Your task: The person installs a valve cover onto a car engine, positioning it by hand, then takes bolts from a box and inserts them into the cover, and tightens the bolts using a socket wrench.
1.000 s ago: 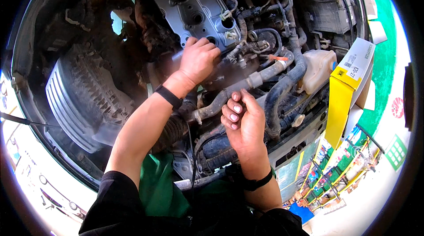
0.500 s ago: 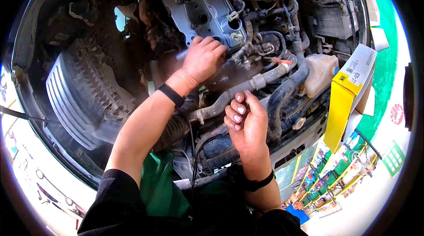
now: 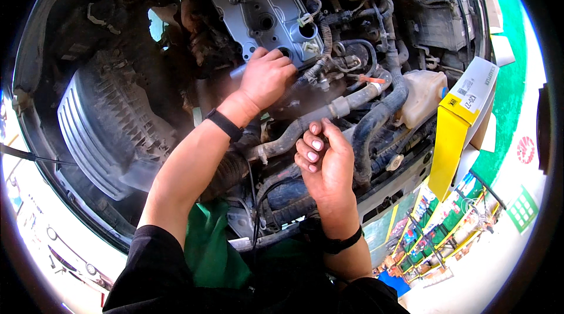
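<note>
My left hand [image 3: 265, 82] is closed at the lower end of the silver valve cover [image 3: 261, 5], fingers curled over a pale bluish-grey piece [image 3: 238, 72] that it mostly hides; I cannot make out what it is. Hazy dust or mist hangs just right of it. My right hand [image 3: 322, 158] is raised palm up below a grey hose [image 3: 302, 129], its fingers curled with the thumb close to the forefinger; whether anything small is inside is hidden.
Around them lie a ribbed black housing [image 3: 97, 126] on the left, a translucent reservoir [image 3: 417, 96], a battery [image 3: 443, 23], bent hoses, and a yellow-and-white box [image 3: 446, 155] standing on the bay's right front edge. Workshop racks [image 3: 429, 237] show beyond the car.
Both hands keep nearly the same shape and position on and over the engine. The whole view has shifted slightly between frames, with no other clear movement.
</note>
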Demonstrator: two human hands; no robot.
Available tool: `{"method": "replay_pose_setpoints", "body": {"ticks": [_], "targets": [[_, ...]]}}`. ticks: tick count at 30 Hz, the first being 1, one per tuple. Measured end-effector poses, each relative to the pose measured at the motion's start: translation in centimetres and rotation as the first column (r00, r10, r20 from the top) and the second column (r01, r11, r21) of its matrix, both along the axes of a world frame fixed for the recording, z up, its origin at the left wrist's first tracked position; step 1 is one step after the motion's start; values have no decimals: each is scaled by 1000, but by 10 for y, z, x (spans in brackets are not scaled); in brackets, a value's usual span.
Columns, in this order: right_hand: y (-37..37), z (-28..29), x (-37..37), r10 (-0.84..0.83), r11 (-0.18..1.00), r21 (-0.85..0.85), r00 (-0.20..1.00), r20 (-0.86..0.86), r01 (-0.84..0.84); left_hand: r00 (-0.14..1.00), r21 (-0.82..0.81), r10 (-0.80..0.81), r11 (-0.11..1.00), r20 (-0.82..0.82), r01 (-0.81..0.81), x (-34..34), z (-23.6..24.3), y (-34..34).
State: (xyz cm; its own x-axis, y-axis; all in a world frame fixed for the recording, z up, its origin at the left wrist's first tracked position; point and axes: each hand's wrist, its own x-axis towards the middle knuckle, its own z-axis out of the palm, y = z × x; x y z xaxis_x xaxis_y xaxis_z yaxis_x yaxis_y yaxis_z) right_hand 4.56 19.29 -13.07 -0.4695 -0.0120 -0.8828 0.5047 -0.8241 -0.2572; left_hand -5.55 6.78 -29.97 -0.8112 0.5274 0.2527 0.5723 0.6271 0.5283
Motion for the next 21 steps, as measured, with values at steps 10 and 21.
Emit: {"method": "replay_pose_setpoints", "body": {"ticks": [10, 21], "targets": [[-4, 5, -2, -47, 999, 11, 998, -31, 47, 999, 25, -41, 999, 17, 40, -2, 2, -2], [2, -2, 3, 79, 996, 46, 992, -103, -75, 997, 109, -68, 992, 49, 62, 1, 0, -2]]}}
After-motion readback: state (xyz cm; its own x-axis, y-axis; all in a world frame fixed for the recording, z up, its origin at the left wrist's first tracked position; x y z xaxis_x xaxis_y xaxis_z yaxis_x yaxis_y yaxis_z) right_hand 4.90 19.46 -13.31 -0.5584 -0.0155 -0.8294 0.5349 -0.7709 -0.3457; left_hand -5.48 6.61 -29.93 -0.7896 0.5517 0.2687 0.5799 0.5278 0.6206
